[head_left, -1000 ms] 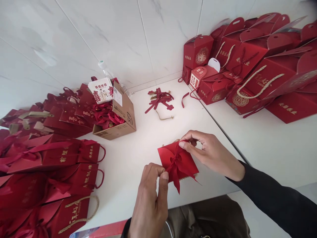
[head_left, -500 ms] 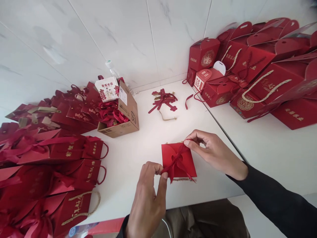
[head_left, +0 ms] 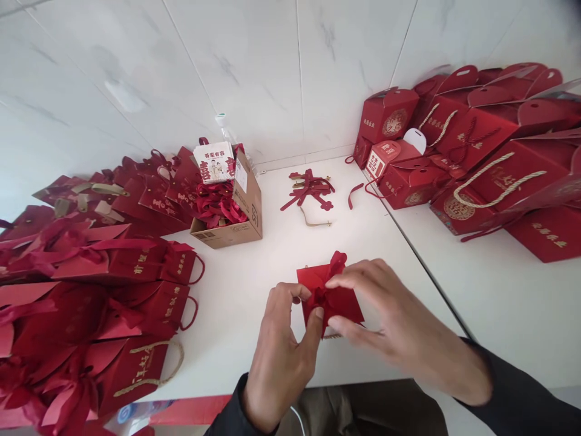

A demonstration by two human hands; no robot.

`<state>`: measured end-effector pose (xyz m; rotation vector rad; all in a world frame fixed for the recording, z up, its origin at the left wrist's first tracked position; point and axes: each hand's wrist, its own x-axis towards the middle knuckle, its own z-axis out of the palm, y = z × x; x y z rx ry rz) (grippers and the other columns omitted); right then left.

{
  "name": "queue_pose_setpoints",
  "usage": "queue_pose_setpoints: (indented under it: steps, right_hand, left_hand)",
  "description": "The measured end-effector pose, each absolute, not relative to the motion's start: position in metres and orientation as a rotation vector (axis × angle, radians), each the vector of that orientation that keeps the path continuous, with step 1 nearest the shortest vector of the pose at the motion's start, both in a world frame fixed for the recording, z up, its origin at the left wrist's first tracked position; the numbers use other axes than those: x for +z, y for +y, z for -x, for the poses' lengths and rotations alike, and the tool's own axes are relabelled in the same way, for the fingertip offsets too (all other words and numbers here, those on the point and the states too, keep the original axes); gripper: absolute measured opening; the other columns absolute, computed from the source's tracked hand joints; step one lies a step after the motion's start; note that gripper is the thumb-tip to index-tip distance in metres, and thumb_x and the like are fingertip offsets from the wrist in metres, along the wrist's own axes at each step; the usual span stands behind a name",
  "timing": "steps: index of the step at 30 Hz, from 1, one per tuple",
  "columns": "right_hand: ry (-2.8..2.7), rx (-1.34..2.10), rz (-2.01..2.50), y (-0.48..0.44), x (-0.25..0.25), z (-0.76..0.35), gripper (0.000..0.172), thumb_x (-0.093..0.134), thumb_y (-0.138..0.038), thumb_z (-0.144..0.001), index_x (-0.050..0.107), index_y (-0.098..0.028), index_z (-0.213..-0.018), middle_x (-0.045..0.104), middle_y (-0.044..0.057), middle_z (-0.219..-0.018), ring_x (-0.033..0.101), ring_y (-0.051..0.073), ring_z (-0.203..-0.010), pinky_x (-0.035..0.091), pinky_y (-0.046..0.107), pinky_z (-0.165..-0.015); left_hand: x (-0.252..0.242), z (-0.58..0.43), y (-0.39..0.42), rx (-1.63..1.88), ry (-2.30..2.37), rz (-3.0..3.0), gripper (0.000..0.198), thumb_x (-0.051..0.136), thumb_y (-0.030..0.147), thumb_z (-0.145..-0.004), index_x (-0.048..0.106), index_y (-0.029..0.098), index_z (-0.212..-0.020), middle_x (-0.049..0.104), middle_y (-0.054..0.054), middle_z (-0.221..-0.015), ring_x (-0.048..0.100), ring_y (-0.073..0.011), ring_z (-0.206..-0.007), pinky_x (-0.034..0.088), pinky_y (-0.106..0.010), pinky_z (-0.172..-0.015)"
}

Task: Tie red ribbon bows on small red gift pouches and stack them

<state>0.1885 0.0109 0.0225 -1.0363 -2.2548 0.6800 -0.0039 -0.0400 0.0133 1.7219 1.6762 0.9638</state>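
A red gift box (head_left: 347,303) with a rope handle at its near edge stands on the white table in front of me. A red ribbon (head_left: 337,264) is tied in a bow on its top, one loop sticking up at the far side. My left hand (head_left: 288,345) is closed, thumb and forefinger pinching the bow near its knot. Over the right part of the box hovers my right hand (head_left: 385,318), thumb and forefinger spread, the fingertips beside the bow. It is slightly blurred and hides the box's right side.
Ribbon-tied red gift boxes (head_left: 109,303) crowd the table's left. A cardboard box (head_left: 254,218) holds red ribbons and printed cards (head_left: 213,160). Red and gold straps (head_left: 308,188) lie towards the wall. More red boxes (head_left: 481,139) are piled at right, beyond a table seam (head_left: 422,266).
My right hand has let go of the ribbon at the far corner and moved nearer, its fingers spread. My left hand has shifted from the ribbon's left loop towards the knot.
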Motion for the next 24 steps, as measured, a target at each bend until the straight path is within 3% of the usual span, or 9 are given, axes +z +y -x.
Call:
queue_pose_setpoints:
  steps: [3, 9, 12, 15, 17, 20, 22, 24]
  right_hand:
    - [-2.342, 0.688, 1.024, 0.01, 0.014, -0.182, 0.01, 0.058, -0.018, -0.1, 0.061, -0.024, -0.107, 0.065, 0.005, -0.1, 0.058, 0.025, -0.092, 0.05, 0.043, -0.082]
    - [-2.336, 0.72, 1.017, 0.014, 0.015, -0.189, 0.014, 0.048, -0.014, -0.103, 0.054, -0.024, -0.095, 0.064, 0.003, -0.091, 0.057, 0.022, -0.084, 0.049, 0.041, -0.077]
    - [-2.277, 0.788, 1.026, 0.017, 0.022, -0.191, 0.014, 0.045, -0.019, -0.105, 0.056, -0.028, -0.108, 0.064, 0.004, -0.097, 0.06, 0.023, -0.089, 0.052, 0.042, -0.079]
    - [-2.304, 0.665, 1.031, 0.025, 0.024, -0.189, 0.033, 0.041, -0.015, -0.104, 0.052, -0.03, -0.131, 0.062, 0.008, -0.108, 0.059, 0.026, -0.1, 0.054, 0.046, -0.086]
    - [-2.375, 0.53, 1.04, 0.032, 0.022, -0.186, 0.036, 0.043, -0.013, -0.103, 0.054, -0.029, -0.134, 0.06, 0.01, -0.113, 0.058, 0.028, -0.105, 0.053, 0.049, -0.089]
    - [-2.403, 0.424, 1.053, 0.039, 0.019, -0.182, 0.021, 0.051, -0.015, -0.101, 0.063, -0.026, -0.114, 0.059, 0.012, -0.119, 0.056, 0.03, -0.113, 0.053, 0.051, -0.093]
    - [-2.378, 0.404, 1.035, 0.039, 0.02, -0.182, 0.015, 0.052, -0.013, -0.099, 0.061, -0.025, -0.104, 0.06, 0.012, -0.122, 0.056, 0.03, -0.119, 0.051, 0.051, -0.097]
    - [-2.349, 0.428, 1.024, 0.038, 0.022, -0.183, 0.015, 0.051, -0.01, -0.098, 0.057, -0.024, -0.1, 0.065, 0.01, -0.114, 0.06, 0.028, -0.113, 0.052, 0.048, -0.094]
  left_hand:
    - [0.011, 0.004, -0.038, 0.978, 1.681, -1.687, 0.007, 0.052, 0.02, -0.098, 0.055, 0.024, -0.094, 0.059, 0.0, -0.09, 0.052, -0.0173, -0.085, 0.043, -0.03, -0.077]
    - [0.005, 0.011, -0.038, 1.092, 1.624, -1.403, 0.009, 0.046, 0.026, -0.103, 0.053, 0.023, -0.098, 0.062, 0.0, -0.088, 0.058, -0.0164, -0.084, 0.047, -0.031, -0.077]
    - [0.008, 0.011, -0.039, 1.129, 1.598, -1.457, 0.01, 0.046, 0.018, -0.099, 0.054, 0.023, -0.102, 0.064, -0.002, -0.094, 0.06, -0.0171, -0.088, 0.048, -0.033, -0.08]
    - [0.013, 0.008, -0.038, 1.125, 1.602, -1.6, 0.021, 0.047, 0.009, -0.092, 0.054, 0.023, -0.106, 0.064, -0.003, -0.102, 0.058, -0.0186, -0.094, 0.047, -0.036, -0.086]
    - [0.016, 0.006, -0.036, 1.104, 1.579, -1.693, 0.027, 0.048, 0.008, -0.089, 0.054, 0.024, -0.111, 0.062, -0.004, -0.106, 0.056, -0.0201, -0.099, 0.047, -0.038, -0.09]
    - [0.016, 0.002, -0.032, 1.023, 1.525, -1.826, 0.028, 0.055, 0.013, -0.09, 0.057, 0.024, -0.116, 0.059, -0.007, -0.115, 0.054, -0.0239, -0.108, 0.048, -0.042, -0.093]
    - [0.013, -0.001, -0.029, 0.973, 1.543, -1.889, 0.023, 0.057, 0.014, -0.091, 0.06, 0.023, -0.112, 0.058, -0.008, -0.116, 0.053, -0.025, -0.107, 0.049, -0.042, -0.091]
    - [0.008, -0.004, -0.028, 0.959, 1.582, -1.917, 0.019, 0.055, 0.011, -0.092, 0.062, 0.022, -0.106, 0.059, -0.008, -0.111, 0.053, -0.0242, -0.103, 0.05, -0.041, -0.087]
